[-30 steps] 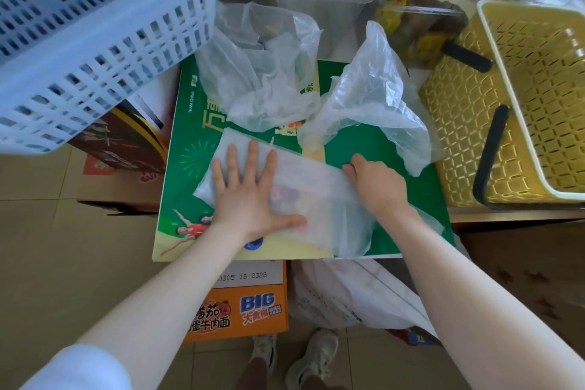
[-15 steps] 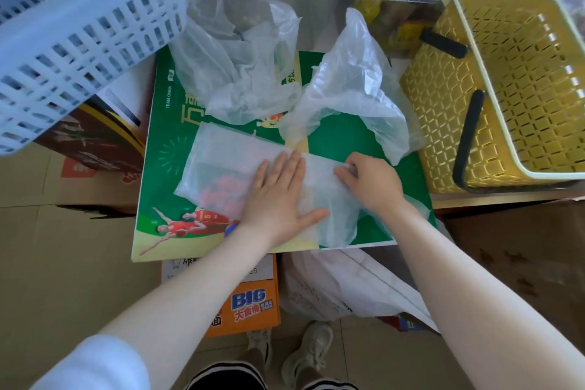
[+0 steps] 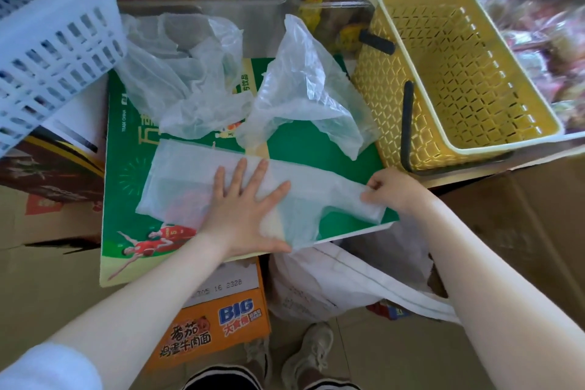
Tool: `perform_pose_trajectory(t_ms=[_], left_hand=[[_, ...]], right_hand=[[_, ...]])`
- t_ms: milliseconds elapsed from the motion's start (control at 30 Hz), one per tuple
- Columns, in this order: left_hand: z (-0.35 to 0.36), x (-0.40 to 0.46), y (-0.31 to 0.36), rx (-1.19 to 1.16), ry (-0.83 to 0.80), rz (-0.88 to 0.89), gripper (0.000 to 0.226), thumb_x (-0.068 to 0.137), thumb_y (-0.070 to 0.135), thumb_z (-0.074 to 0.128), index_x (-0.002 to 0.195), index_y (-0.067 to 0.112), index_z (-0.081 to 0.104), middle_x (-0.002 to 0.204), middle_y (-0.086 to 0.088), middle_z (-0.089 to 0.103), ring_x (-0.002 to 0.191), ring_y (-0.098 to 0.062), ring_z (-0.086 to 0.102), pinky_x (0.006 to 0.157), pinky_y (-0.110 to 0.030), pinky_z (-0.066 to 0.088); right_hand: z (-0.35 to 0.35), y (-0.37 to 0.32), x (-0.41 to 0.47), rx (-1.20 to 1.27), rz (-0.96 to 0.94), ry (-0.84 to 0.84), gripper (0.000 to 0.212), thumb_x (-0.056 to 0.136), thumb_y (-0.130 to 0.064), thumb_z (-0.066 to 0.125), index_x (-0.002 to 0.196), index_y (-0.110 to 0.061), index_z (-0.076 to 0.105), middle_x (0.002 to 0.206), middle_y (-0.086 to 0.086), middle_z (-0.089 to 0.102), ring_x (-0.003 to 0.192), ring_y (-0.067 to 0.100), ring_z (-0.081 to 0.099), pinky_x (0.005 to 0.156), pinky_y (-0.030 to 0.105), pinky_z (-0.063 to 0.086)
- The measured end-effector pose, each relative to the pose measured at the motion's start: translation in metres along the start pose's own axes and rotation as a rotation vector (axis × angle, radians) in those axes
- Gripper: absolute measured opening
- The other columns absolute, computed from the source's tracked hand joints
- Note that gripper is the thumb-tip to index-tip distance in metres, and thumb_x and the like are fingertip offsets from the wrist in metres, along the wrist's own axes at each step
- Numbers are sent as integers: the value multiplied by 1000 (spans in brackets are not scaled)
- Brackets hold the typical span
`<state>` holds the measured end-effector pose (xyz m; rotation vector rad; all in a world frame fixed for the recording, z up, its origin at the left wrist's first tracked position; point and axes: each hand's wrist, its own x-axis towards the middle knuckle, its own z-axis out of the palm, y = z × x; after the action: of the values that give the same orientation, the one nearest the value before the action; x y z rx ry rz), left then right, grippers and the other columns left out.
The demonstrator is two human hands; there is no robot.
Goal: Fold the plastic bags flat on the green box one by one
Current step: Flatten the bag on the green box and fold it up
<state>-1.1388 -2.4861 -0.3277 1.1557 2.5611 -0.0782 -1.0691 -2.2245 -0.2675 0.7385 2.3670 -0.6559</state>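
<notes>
The green box (image 3: 348, 149) bears small white lettering "TEAM CHINA" along its left edge; large Chinese characters beside it are mostly covered by bags. A printed athlete's red jersey shows "5". The orange carton (image 3: 215, 326) below reads "BIG" in blue; its white label shows "705 16 2328".

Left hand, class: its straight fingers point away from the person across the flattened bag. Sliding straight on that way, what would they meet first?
Probably the crumpled plastic bag at the far side of the green box; the left hand aims roughly there, though depth is uncertain.
</notes>
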Motion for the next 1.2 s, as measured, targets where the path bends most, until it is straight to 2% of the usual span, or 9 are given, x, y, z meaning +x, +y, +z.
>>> perform_pose_trajectory(t_ms=[167, 233, 433, 533, 633, 733, 900, 1133, 1200], left_hand=[[0, 1, -2, 12, -15, 9, 108, 53, 95, 26, 136, 48, -24, 145, 1, -38, 135, -33, -30, 105, -61, -17], [0, 1, -1, 6, -8, 6, 108, 53, 95, 27, 137, 48, -22, 144, 2, -37, 136, -33, -28, 105, -61, -16], [-2, -2, 1, -4, 1, -6, 107, 54, 95, 24, 139, 45, -19, 145, 2, -35, 136, -33, -28, 106, -61, -15], [0, -5, 8, -23, 11, -64, 101, 60, 90, 18, 140, 41, -19, 149, 1, -30, 137, -32, -26, 108, -59, -13], [4, -10, 15, -62, 41, -100, 85, 71, 82, 6, 141, 39, -18, 149, 2, -29, 137, -31, -25, 108, -56, -14], [7, -12, 15, -88, 65, -103, 74, 73, 67, -13, 142, 40, -16, 152, 3, -24, 139, -29, -22, 109, -55, -13], [6, -10, 14, -115, 83, -146, 56, 89, 50, -8, 143, 37, -13, 154, 5, -18, 140, -24, -20, 110, -50, -13], [6, -9, 14, -95, 101, -134, 54, 96, 47, 6, 145, 32, -12, 154, 4, -17, 141, -22, -18, 110, -48, -13], [7, -9, 14, -96, 118, -128, 56, 95, 48, 5, 145, 29, -14, 154, 5, -17, 141, -21, -17, 110, -46, -15]], right_hand=[[28, -11, -7, -122, 95, 173, 70, 77, -46, 67, 126, -6, 38, 127, 15, 43, 114, 35, 46, 90, 44, 46], [35, -13, -7, -19, 150, 193, 84, 78, -55, 63, 132, 0, 29, 131, 18, 42, 120, 37, 44, 94, 44, 43], [25, -21, -5, -89, 95, 154, 23, 85, -24, 63, 93, -3, 57, 74, 4, 51, 75, 24, 52, 62, 29, 38], [22, -23, 5, -146, 46, 429, 12, 90, -15, 51, 95, -6, 56, 93, 9, 56, 85, 28, 55, 66, 31, 39], [40, -29, -2, -253, -22, 751, 27, 90, -10, 50, 117, -8, 52, 123, 14, 49, 109, 33, 49, 86, 41, 42], [77, -40, -30, -46, -255, 905, 36, 84, -18, 63, 116, -4, 55, 113, 16, 56, 101, 35, 54, 80, 43, 46], [116, -47, -58, 218, -102, 615, 49, 79, -46, 67, 109, -9, 59, 104, 3, 58, 97, 22, 51, 85, 36, 42], [111, -44, -57, 837, 6, 430, 3, 87, -15, 63, 90, -15, 63, 83, -4, 61, 83, 13, 57, 72, 24, 46], [107, -44, -57, 925, -44, 409, 11, 88, -13, 60, 78, -17, 61, 77, -4, 60, 77, 13, 55, 72, 27, 44]])
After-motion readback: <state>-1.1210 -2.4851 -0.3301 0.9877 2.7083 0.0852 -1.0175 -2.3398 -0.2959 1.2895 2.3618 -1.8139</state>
